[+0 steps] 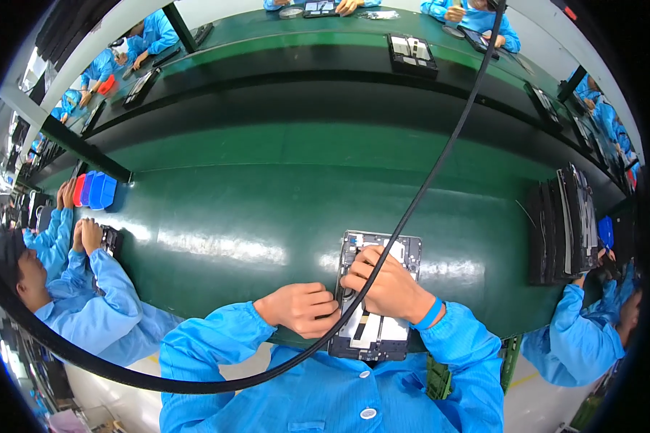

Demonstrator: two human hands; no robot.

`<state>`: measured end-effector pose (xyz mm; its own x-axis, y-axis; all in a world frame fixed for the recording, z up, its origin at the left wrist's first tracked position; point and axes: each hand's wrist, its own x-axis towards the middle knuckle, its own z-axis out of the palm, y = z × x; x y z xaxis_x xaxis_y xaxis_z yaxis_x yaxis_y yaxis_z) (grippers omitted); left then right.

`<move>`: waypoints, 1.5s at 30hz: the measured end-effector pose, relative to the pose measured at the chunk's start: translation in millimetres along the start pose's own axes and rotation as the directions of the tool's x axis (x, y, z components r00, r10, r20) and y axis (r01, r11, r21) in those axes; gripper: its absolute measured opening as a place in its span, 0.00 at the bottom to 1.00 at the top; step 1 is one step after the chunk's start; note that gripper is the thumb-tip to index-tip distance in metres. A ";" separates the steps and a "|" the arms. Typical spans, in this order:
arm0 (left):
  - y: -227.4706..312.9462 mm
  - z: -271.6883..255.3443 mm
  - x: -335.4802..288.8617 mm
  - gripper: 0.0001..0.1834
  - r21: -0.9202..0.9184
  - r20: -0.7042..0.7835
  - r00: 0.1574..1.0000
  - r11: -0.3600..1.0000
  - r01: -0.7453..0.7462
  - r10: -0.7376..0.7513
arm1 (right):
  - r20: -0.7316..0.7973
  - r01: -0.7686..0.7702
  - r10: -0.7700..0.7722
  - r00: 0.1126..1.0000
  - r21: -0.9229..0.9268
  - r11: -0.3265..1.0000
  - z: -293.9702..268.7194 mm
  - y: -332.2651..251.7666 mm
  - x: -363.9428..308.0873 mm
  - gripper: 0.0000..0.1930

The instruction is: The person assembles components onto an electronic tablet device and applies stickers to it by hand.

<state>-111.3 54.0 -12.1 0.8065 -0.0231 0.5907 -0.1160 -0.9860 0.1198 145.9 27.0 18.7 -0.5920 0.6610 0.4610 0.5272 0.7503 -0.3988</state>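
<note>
Running near-to-far: long axis of opened device [394,329].

I wear this camera on my head, the left one of a side-by-side pair, and it looks down and forward over the chest of my bright blue buttoned jacket [318,397]. My bare left hand [300,309] and bare right hand [390,285] lie near it, below the centre. Past them the view runs across the glossy green tabletop [231,202] to a long green far bench [289,49], small along the top. The wide fisheye bends straight edges and takes in blue-sleeved neighbours [101,317] on both sides. A smooth black cable [159,382] sweeps across in front of my hands.
</note>
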 end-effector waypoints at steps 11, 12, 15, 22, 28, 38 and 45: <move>-6.3 -2.4 -2.5 0.17 0.098 0.009 1.000 0.995 0.010 -0.011 | 0.018 -0.033 0.032 0.999 0.057 0.998 2.7 2.2 -6.7 0.19; -6.6 -3.0 -1.5 0.17 0.098 0.003 1.000 0.995 0.009 -0.010 | -0.005 -0.050 0.051 0.999 0.057 0.997 1.1 0.6 -4.8 0.16; -6.5 -4.3 -0.9 0.17 0.106 0.001 1.000 0.994 0.008 -0.009 | -0.016 -0.046 0.047 0.999 0.051 0.998 -1.4 0.1 -4.0 0.16; -2.3 -4.9 -2.0 0.21 0.110 0.008 0.998 0.992 0.063 -0.064 | -0.039 -0.045 0.048 0.998 0.063 0.997 0.0 0.2 -5.0 0.17; -4.2 -2.0 -3.2 0.21 0.079 -0.009 0.997 0.994 0.078 -0.077 | -0.042 -0.043 0.045 0.998 0.052 0.998 1.7 0.4 -5.8 0.16; -14.4 -2.1 -6.4 0.18 0.018 0.063 0.998 1.000 0.020 -0.021 | -0.025 -0.031 0.032 0.999 0.062 0.998 3.3 5.1 3.1 0.15; -14.9 -1.4 -5.7 0.19 0.056 0.004 0.999 0.997 0.053 -0.053 | -0.026 -0.085 0.087 0.996 0.060 0.995 3.9 12.1 -1.5 0.15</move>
<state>-115.1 69.0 -16.1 0.8138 0.0288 0.5805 -0.0403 -0.9936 0.1057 150.8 35.2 10.1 -0.5279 0.7234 0.4449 0.5379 0.6903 -0.4839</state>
